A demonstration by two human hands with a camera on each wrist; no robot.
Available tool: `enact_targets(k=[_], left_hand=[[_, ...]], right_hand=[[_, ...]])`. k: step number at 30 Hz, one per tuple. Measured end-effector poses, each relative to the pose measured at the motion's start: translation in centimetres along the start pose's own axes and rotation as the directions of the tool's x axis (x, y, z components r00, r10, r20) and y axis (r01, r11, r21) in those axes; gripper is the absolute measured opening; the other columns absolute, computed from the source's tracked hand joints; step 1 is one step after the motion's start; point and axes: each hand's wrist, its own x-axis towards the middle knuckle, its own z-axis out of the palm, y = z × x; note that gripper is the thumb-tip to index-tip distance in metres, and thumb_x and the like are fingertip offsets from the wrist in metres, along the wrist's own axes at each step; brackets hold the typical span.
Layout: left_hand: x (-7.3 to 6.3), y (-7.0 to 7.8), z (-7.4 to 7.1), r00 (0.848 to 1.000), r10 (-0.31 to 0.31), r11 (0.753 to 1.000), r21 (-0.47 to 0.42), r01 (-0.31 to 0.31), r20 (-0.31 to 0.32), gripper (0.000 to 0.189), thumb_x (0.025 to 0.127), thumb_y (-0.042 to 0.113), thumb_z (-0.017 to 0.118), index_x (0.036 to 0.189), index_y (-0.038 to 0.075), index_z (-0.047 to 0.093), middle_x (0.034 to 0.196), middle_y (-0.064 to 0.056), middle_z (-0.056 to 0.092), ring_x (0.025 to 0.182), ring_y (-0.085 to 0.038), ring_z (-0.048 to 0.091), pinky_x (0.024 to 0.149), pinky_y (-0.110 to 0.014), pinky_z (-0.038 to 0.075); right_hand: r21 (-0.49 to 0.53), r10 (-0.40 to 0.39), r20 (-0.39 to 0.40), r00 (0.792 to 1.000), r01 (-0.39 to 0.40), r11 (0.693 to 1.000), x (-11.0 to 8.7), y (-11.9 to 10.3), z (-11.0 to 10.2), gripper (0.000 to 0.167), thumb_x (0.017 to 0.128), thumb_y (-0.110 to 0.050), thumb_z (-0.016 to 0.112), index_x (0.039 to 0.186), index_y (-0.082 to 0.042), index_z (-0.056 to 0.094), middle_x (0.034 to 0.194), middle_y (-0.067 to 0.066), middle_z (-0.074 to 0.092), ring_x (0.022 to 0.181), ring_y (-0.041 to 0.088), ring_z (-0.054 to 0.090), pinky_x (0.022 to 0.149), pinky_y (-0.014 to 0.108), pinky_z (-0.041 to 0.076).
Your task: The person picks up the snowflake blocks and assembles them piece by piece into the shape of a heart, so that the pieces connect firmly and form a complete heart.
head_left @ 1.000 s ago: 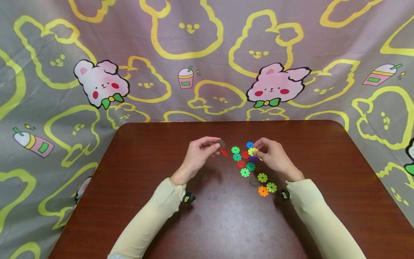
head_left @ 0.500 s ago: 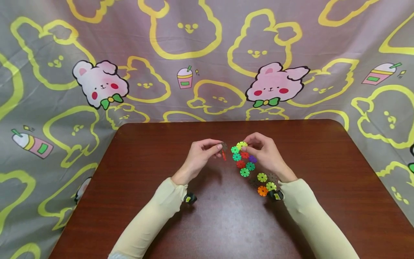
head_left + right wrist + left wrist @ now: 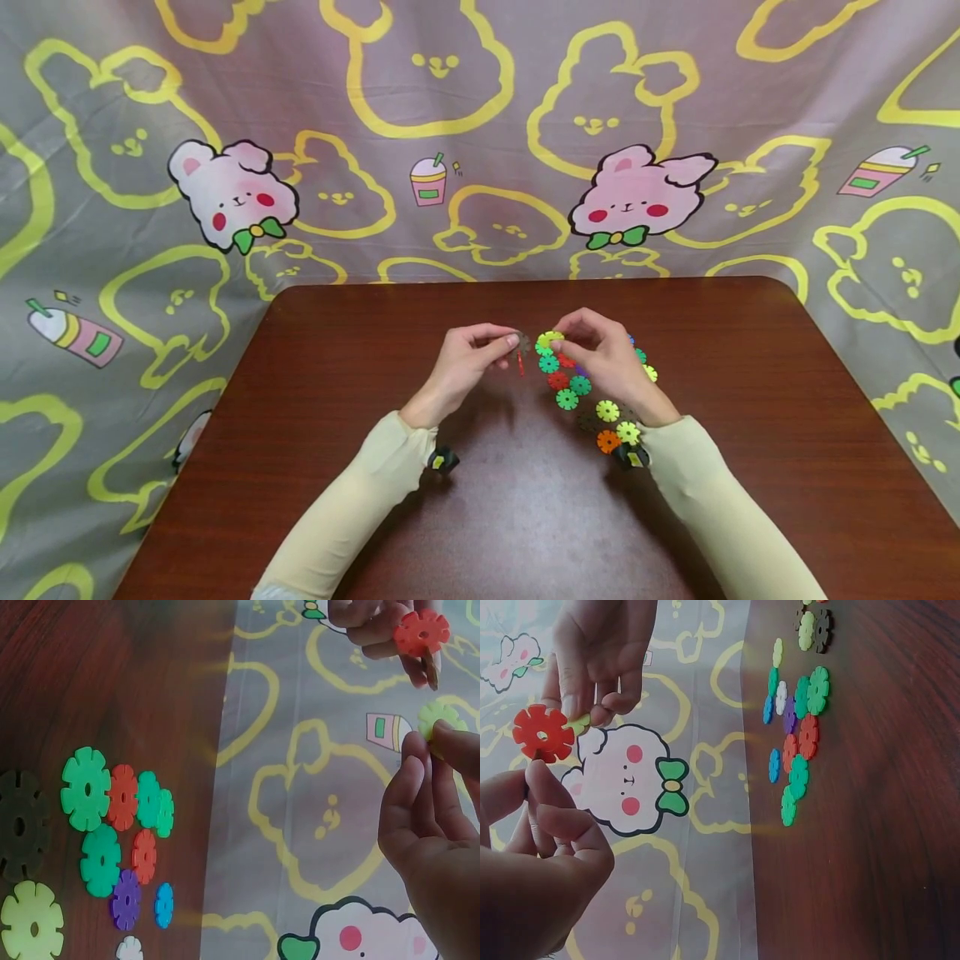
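One red notched disc [image 3: 531,732], joined brown disc [image 3: 430,669], left grip [image 3: 461,365] pinching brown; right grip [image 3: 609,362] pinching yellow-green disc [image 3: 439,718]

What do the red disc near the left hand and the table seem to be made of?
Red disc: probably plastic, smooth-looking, judging by its even, saturated colour and regular notches. Table: wood or wood-look laminate, semi-gloss; it has reddish-brown streaky grain and a pale reflection.

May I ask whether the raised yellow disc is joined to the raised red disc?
Not joined: the right wrist view shows a gap between the yellow disc and the red disc.
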Motion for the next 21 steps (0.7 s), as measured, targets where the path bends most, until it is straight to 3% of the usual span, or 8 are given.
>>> enact_targets(k=[8,16,21], left_hand=[[-0.1,0.1,0.0,1.000,-0.004,1.000,0.015,0.004,0.001,0.022,0.089,0.012,0.068,0.105,-0.003,0.071,0.074,0.007,0.067,0.059,-0.010,0.057,0.057,-0.021,0.047],[0.0,-0.2,0.0,1.000,0.000,1.000,0.018,0.000,0.012,0.022,0.089,0.012,0.068,0.104,-0.003,0.071,0.070,0.004,0.064,0.059,-0.010,0.056,0.058,-0.023,0.046],[0.0,-0.1,-0.1,1.000,-0.005,1.000,0.015,0.005,0.013,0.022,0.089,0.013,0.069,0.104,-0.003,0.072,0.072,-0.001,0.064,0.060,-0.013,0.056,0.059,-0.024,0.048]], right_hand=[[0.014,0.014,0.020,1.000,-0.014,1.000,-0.1,-0.3,0.5,0.015,0.088,-0.022,0.072,0.100,-0.016,0.066,0.095,0.007,0.070,0.084,0.033,0.063,0.060,0.034,0.057],[-0.015,0.006,0.024,1.000,-0.006,1.000,-0.1,-0.7,0.7,0.014,0.088,-0.013,0.071,0.100,-0.011,0.066,0.094,0.009,0.069,0.077,0.023,0.061,0.058,0.030,0.055],[-0.043,-0.002,0.028,1.000,0.003,0.999,-0.3,-2.4,0.9,0.013,0.088,-0.004,0.068,0.100,-0.004,0.065,0.093,0.014,0.068,0.071,0.023,0.059,0.056,0.029,0.052]])
